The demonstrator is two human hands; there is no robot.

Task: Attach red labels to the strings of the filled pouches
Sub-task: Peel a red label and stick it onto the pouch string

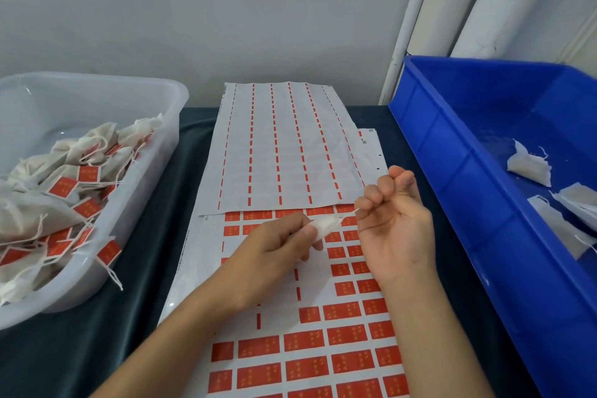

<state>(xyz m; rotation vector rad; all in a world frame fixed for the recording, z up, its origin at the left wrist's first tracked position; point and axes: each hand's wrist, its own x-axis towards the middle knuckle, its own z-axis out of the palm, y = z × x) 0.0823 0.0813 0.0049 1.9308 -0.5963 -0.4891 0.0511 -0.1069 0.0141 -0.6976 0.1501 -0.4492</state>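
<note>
The desk (135,317) wears a dark teal cloth. On the near label sheet (323,349), red labels (347,335) with faint pale marks sit in rows on white backing. The far used sheet (281,145) is white, striped with dashed red lines. On the left, a clear whitish tub (168,139) holds off-white pouches (38,216) with red tags. On the right, a bright blue bin (452,171) holds plain white pouches (529,168). The wall (226,10) is pale grey.

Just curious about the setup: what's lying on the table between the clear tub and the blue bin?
In the head view, sheets of red labels, a used-up sheet overlapping the far end, on dark cloth.
</note>
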